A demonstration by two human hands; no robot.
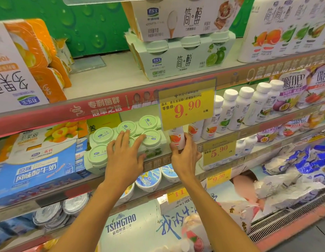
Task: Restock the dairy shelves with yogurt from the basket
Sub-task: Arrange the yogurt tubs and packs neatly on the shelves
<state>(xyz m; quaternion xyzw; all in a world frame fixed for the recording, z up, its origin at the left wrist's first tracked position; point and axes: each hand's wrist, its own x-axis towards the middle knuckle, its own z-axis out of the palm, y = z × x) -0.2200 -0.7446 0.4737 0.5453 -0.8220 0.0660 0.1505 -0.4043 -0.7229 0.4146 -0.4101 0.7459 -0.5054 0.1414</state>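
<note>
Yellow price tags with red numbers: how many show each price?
9.90 tags: 2
5.90 tag: 1
Tag starting 11, partly blurred: 1
Total: 4

On the middle shelf [158, 161], the cup pack [103, 142] sits left of the bottle [176, 139], with the left hand [124, 157] on the pack and the right hand [185, 157] round the bottle. More bottles [236, 110] stand right, seemingly behind the price tag [187, 104].
</note>
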